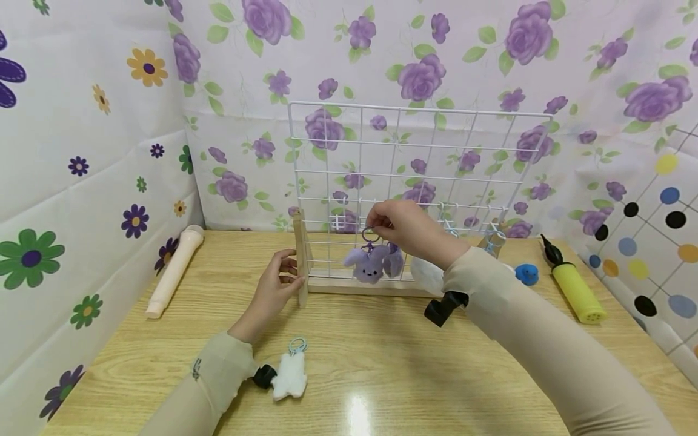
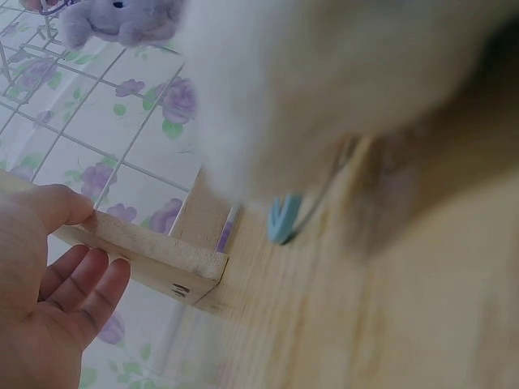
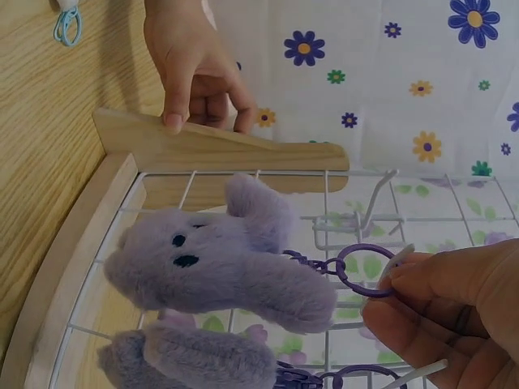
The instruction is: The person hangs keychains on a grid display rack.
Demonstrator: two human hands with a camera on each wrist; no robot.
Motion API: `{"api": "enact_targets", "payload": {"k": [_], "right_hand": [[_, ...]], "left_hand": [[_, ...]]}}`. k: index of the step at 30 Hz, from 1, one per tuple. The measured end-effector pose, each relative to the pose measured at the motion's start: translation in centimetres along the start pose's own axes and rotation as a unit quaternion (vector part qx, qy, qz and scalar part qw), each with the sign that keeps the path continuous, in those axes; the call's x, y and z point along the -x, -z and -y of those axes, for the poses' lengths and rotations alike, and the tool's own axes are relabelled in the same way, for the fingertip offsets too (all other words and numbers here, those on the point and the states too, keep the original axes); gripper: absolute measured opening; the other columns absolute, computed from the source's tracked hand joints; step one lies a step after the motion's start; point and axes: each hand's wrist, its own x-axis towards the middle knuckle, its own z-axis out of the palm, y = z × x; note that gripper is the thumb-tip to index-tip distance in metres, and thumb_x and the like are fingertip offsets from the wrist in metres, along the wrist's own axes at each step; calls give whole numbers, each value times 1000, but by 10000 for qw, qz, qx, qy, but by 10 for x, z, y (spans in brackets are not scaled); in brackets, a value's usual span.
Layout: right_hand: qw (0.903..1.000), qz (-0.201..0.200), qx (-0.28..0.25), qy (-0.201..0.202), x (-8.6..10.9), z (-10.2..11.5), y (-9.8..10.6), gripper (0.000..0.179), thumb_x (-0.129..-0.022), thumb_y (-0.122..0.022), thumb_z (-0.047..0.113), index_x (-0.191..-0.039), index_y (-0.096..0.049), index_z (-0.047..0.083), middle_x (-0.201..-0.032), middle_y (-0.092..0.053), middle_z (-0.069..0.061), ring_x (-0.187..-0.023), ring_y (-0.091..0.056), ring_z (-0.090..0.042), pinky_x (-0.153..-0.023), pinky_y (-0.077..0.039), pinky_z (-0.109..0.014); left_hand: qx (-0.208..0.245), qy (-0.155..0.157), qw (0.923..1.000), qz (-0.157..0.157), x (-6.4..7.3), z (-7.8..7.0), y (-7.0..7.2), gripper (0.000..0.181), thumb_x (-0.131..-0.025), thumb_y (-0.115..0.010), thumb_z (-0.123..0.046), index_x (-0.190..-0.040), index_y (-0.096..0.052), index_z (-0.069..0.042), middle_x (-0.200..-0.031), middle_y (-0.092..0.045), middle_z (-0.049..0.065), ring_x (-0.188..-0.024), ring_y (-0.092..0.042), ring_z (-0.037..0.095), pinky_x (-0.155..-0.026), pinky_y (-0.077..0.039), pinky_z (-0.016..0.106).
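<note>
My right hand (image 1: 406, 227) pinches the purple ring (image 3: 365, 270) of a lilac plush keychain (image 1: 368, 266) with long ears and dot eyes. The tip of a white hook overlaps that ring in the right wrist view. Beside it, a second lilac plush keychain (image 3: 190, 356) has its ring around another white hook (image 3: 426, 371). Both plushes dangle in front of the white wire grid rack (image 1: 422, 145). At the rack's left end my left hand (image 1: 278, 278) grips the wooden upright (image 1: 302, 260), thumb on one edge and fingers behind it.
A white plush keychain (image 1: 290, 375) with a blue ring lies near my left wrist. Another white plush (image 1: 427, 275) is partly behind my right arm. A pale tube-shaped wand (image 1: 176, 272) lies left; a blue toy (image 1: 526, 274) and yellow hand pump (image 1: 578, 292) lie right.
</note>
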Motion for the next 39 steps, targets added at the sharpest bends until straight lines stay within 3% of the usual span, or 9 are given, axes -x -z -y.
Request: {"api": "enact_targets", "payload": {"k": [12, 20, 31, 39], "right_hand": [[9998, -6, 188, 41, -4, 0, -1, 13, -93, -58, 3, -101, -68, 6, -96, -70, -8, -89, -65, -20, -80, -55, -34], [9985, -522, 38, 154, 2, 0, 4, 12, -93, -59, 4, -100, -68, 5, -96, -70, -8, -88, -65, -19, -80, -55, -34], [9927, -1014, -646, -33, 19, 9, 3, 13, -94, -62, 12, -106, -67, 10, -101, -68, -4, -90, -64, -16, -78, -56, -33], [9835, -1554, -880, 288, 36, 14, -10, 14, -92, -65, 10, -105, -68, 8, -99, -69, -5, -85, -65, -14, -70, -56, -28]], "left_hand": [[13, 78, 10000, -28, 0, -1, 0, 57, -89, -65, 0, -138, -37, -4, -118, -52, 19, -102, -53, 30, -80, -48, 17], [43, 92, 9999, -31, 0, 0, 0, 56, -89, -65, 0, -138, -38, -5, -118, -52, 19, -102, -53, 30, -82, -49, 23], [42, 80, 10000, -37, 0, 3, -1, 55, -89, -65, -1, -137, -38, -5, -117, -52, 19, -102, -53, 29, -83, -50, 26], [15, 52, 10000, -54, -1, 4, -1, 56, -89, -65, -1, -137, -38, -5, -117, -52, 19, -102, -53, 29, -83, -51, 27]]}}
